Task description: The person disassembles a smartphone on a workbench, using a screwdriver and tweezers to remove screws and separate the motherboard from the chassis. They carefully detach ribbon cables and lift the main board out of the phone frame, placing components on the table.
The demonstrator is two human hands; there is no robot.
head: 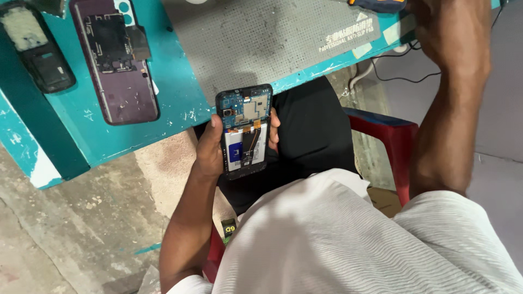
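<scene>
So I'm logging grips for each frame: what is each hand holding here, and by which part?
The left hand grips the opened phone by its long side edges. The right hand reaches over the table; any hold cannot be told.

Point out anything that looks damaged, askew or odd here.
The phone in the left hand has no back cover, so its circuit board and battery are exposed. Another opened purple phone lies on the teal table, whose paint is chipped along the edge.
</scene>
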